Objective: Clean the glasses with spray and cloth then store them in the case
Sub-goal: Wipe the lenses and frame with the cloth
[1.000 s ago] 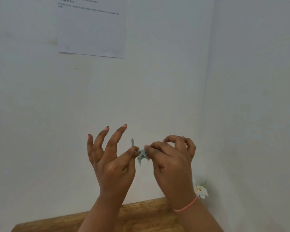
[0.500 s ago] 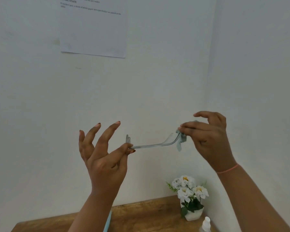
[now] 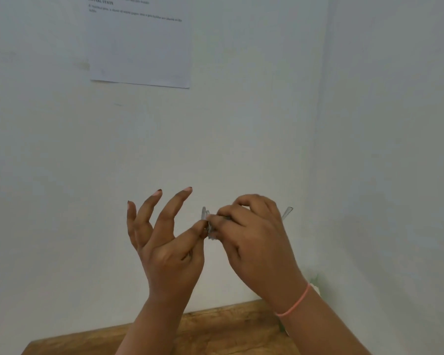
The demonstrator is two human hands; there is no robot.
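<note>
I hold the clear-framed glasses up in front of the white wall. My left hand pinches the frame near the hinge between thumb and forefinger, its other fingers spread upward. My right hand is closed around one temple arm with a small grey-green cloth pinched on it, right next to the left thumb. The tip of the temple arm sticks out behind the right hand. Most of the glasses are hidden by the hands. The spray and the case are out of sight.
A wooden table edge shows at the bottom. A white flower pot peeks out behind my right wrist in the wall corner. A printed paper sheet hangs on the wall above.
My right hand has slid the cloth back along the temple arm from its far tip to the hinge beside my left hand. It now hides the flower pot.
</note>
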